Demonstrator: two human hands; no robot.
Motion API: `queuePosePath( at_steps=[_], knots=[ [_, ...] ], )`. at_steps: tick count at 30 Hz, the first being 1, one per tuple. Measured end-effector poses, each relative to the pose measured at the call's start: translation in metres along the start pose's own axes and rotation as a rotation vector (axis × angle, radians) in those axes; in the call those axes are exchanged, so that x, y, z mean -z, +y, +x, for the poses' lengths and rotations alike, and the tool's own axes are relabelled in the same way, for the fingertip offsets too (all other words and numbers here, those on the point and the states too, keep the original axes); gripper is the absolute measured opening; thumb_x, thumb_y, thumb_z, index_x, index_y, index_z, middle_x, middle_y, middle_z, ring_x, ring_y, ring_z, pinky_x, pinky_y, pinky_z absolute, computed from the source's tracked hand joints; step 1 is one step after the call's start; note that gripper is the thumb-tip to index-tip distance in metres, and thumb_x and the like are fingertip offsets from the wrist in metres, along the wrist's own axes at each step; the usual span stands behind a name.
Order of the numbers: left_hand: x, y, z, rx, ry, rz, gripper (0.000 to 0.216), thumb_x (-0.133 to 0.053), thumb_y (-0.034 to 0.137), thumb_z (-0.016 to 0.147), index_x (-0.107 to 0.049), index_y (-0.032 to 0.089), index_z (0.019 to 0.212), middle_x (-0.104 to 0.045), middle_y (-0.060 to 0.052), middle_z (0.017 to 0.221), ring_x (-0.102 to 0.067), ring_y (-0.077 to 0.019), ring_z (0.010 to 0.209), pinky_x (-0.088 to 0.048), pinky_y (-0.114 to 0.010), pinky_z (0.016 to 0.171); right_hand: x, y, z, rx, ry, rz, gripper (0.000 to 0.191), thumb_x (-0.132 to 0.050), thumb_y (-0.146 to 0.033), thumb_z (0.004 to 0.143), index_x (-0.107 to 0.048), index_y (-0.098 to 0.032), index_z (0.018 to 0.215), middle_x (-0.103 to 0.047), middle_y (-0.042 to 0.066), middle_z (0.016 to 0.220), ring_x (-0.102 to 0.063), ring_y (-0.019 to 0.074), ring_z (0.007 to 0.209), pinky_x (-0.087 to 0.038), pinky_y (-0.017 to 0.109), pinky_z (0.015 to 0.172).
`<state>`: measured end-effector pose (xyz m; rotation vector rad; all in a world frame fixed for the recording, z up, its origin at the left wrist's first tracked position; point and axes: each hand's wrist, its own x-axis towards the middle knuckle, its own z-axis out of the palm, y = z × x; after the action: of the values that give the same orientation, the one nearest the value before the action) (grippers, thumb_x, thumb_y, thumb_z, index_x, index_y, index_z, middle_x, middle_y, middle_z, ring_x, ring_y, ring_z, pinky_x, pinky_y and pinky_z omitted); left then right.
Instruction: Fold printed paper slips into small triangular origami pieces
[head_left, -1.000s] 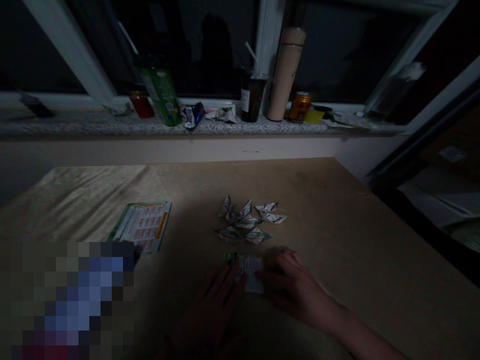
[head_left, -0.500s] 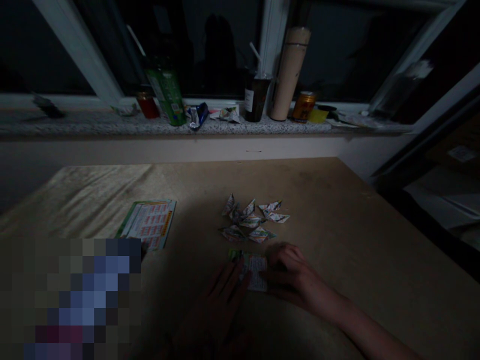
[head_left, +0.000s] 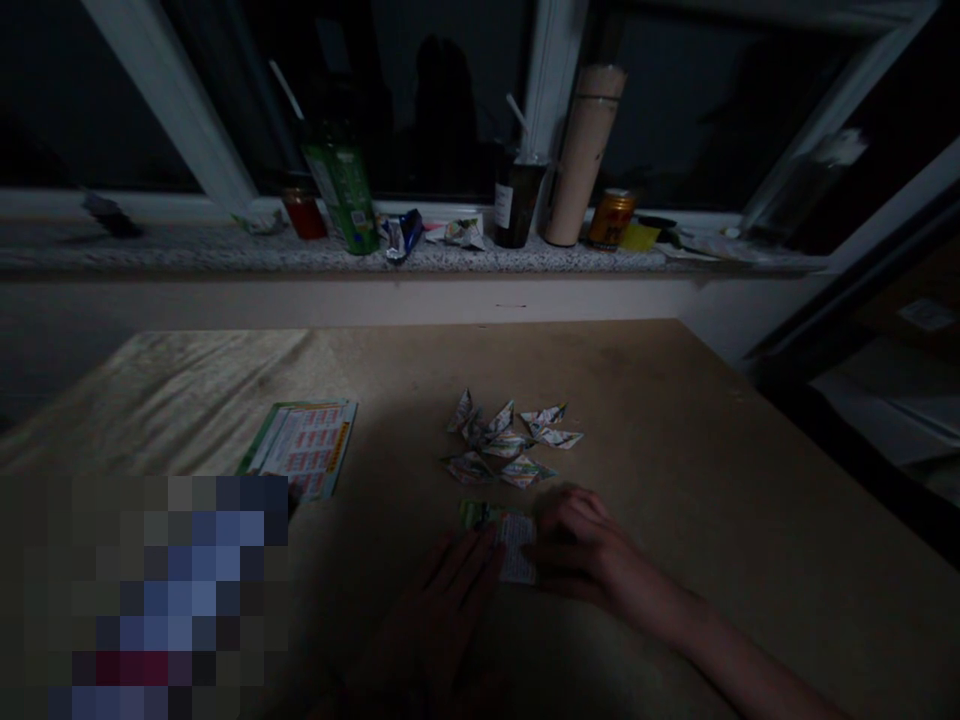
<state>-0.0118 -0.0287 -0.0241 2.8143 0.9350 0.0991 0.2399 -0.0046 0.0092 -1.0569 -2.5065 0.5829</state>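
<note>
Dim window light falls on a grey speckled stone sill (head_left: 247,250) above a tan bench (head_left: 637,380), whose covering is wrinkled at the far left. Along the sill, left to right, stand a red jar (head_left: 304,218), a tall green bottle (head_left: 351,205), a crumpled blue-and-silver wrapper (head_left: 403,235), a dark cup with a white label and a straw (head_left: 516,212), a tall pale-pink cylindrical flask (head_left: 583,160) and a gold-orange metal can (head_left: 611,218).

On the bench, a flat printed paper sheet with red blocks and a green edge (head_left: 311,445) lies at the left, its near part cut off by a pixelated patch. Next comes the person's left grip (head_left: 454,590), a bare hand laid out flat and unclenched, fingers extended over the left part of a small rectangular slip of green-and-white printed paper (head_left: 517,548). This slip lies flat between the two hands: its green corner shows just beyond the left fingertips, and its white text-covered face is bare in the middle. Just beyond it sits a cluster of pointed folded pieces of printed paper (head_left: 523,470), apart from both hands. Rightmost, the right grip (head_left: 581,545) has bent fingers at the slip's right edge; whether they pinch the paper or merely touch it, I cannot tell.
</note>
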Motion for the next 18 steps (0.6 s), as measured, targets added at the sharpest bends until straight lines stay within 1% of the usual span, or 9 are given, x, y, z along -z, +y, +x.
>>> queuePosePath(
  at_steps=[4, 9, 13, 18],
  knots=[
    [0.002, 0.003, -0.002, 0.021, 0.041, -0.012, 0.087, -0.048, 0.057, 0.08, -0.009, 0.013, 0.145, -0.016, -0.01, 0.15, -0.021, -0.0276, 0.134, -0.015, -0.042, 0.109, 0.004, -0.001, 0.004, 0.002, -0.014, 0.026, 0.022, -0.064, -0.037, 0.08, -0.067, -0.027, 0.1, -0.06, 0.002, 0.094, -0.05, 0.0207, 0.097, -0.034, 0.038, 0.088],
    [0.0, 0.006, -0.002, 0.045, 0.053, -0.04, 0.088, -0.048, 0.057, 0.079, -0.009, 0.014, 0.145, -0.019, -0.011, 0.149, -0.023, -0.0294, 0.133, -0.016, -0.045, 0.108, 0.006, -0.002, 0.012, -0.024, 0.025, 0.044, 0.022, -0.067, -0.036, 0.077, -0.067, -0.023, 0.094, -0.061, 0.003, 0.091, -0.051, 0.0201, 0.094, -0.036, 0.036, 0.085],
    [0.004, 0.006, 0.0, 0.036, 0.062, -0.043, 0.088, -0.047, 0.056, 0.08, -0.008, 0.012, 0.145, -0.018, -0.012, 0.149, -0.02, -0.0293, 0.134, -0.015, -0.045, 0.108, 0.002, -0.002, 0.019, -0.028, 0.05, 0.061, 0.018, -0.063, -0.036, 0.081, -0.066, -0.02, 0.09, -0.061, 0.003, 0.088, -0.053, 0.0195, 0.09, -0.035, 0.035, 0.083],
    [0.014, 0.003, 0.001, -0.014, 0.014, -0.074, 0.089, -0.05, 0.051, 0.079, -0.005, 0.014, 0.145, -0.013, -0.011, 0.15, -0.02, -0.0293, 0.134, -0.017, -0.045, 0.108, -0.008, 0.0, 0.027, -0.059, 0.062, 0.02, 0.018, -0.058, -0.035, 0.085, -0.063, -0.018, 0.079, -0.06, 0.002, 0.079, -0.053, 0.0177, 0.083, -0.034, 0.033, 0.078]
  ],
)
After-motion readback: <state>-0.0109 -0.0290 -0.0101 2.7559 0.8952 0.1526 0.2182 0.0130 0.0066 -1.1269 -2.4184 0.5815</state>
